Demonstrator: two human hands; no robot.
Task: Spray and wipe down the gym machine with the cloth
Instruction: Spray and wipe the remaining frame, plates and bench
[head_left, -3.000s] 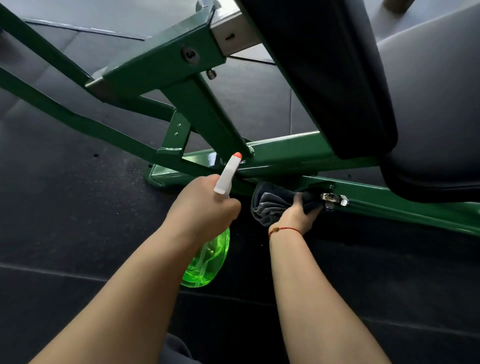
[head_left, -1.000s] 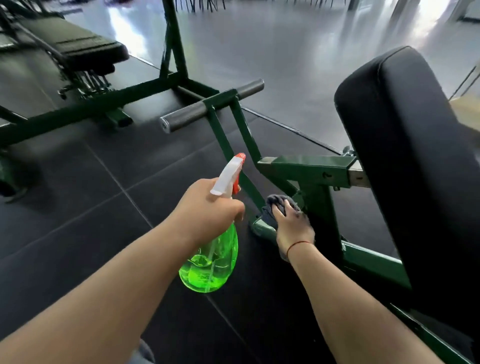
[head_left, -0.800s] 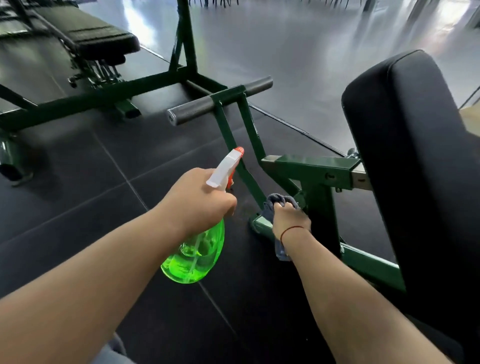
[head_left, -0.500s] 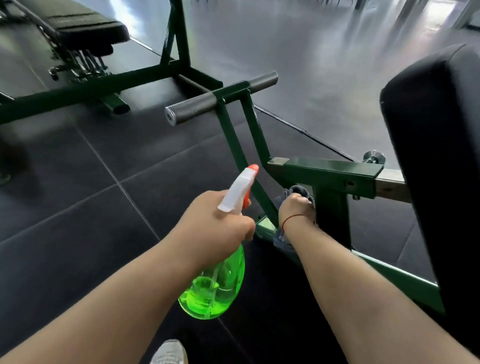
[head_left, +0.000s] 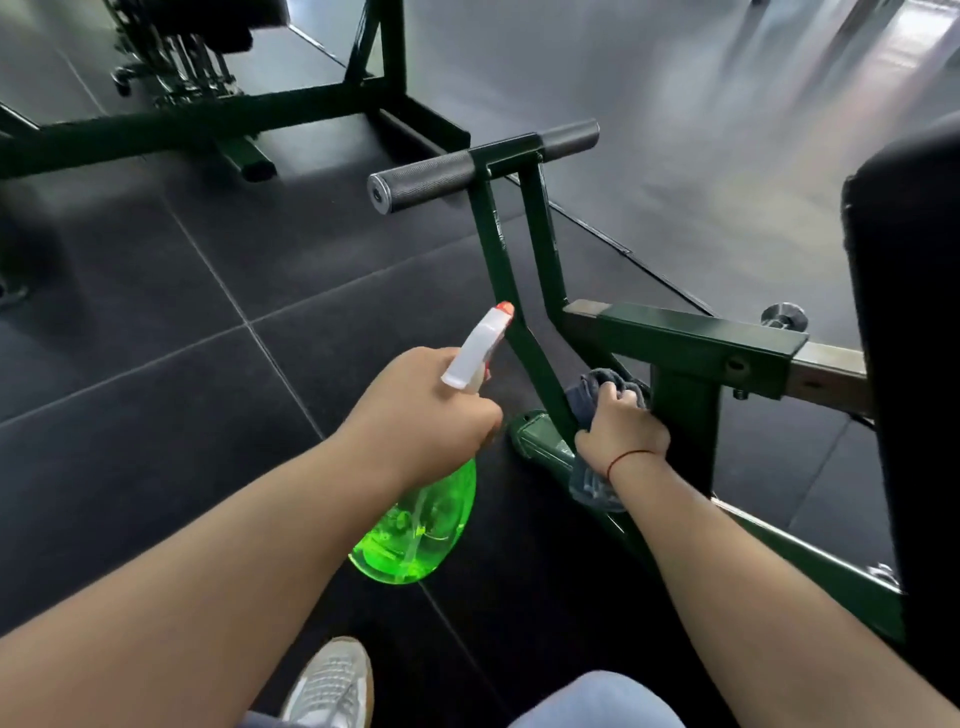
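Right hand (head_left: 621, 428) curled around a crumpled grey cloth (head_left: 597, 395), pressed low against the gym machine's (head_left: 696, 348) painted green square-tube frame, translucent green spray bottle (head_left: 415, 525) gripped in the left hand (head_left: 426, 410), knurled metal handle bar (head_left: 467, 163) seen above, rubber floor tiles (head_left: 156, 364) underneath.

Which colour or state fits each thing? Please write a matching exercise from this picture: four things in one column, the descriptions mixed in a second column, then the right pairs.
Column 1
1. spray bottle
2. cloth
3. handle bar
4. shoe

Column 2
a. grey, knurled, on top of the green frame
b. clear green, held by the left hand
c. white, at the bottom of the picture
d. dark, gripped by the right hand

Pairs: 1-b, 2-d, 3-a, 4-c
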